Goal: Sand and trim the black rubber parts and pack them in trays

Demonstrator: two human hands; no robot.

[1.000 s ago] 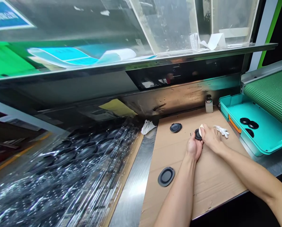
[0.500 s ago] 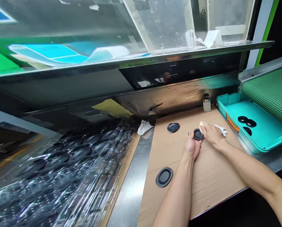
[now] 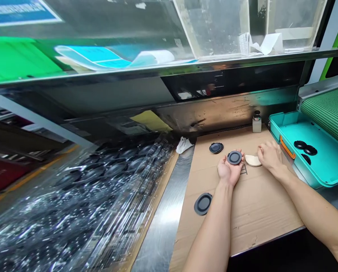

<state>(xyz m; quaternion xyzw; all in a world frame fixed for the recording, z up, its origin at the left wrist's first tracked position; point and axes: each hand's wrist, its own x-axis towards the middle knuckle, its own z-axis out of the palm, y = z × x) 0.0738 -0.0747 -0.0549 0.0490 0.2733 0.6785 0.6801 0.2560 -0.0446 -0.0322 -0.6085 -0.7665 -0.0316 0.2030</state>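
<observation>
Head view: your left hand (image 3: pixel 229 172) grasps a black disc (image 3: pixel 234 158); your right hand (image 3: pixel 271 157) is beside a cream pad (image 3: pixel 252 161), its grip unclear

On the cardboard (image 3: pixel 259 215): bottle (image 3: pixel 257 124) at the rear right corner; one disc (image 3: pixel 215 148) near the rear left corner; a second disc (image 3: pixel 203 204) near the left edge; pad (image 3: pixel 253 161) on the rear half. Over the rear half: left hand (image 3: pixel 228 172), holding a third disc (image 3: pixel 234 157); right hand (image 3: pixel 271 155), nearer the right edge. Right of the cardboard: bin (image 3: pixel 324 166), containing three caps (image 3: pixel 310 150). Left: plastic packaging (image 3: pixel 106 196).
</observation>
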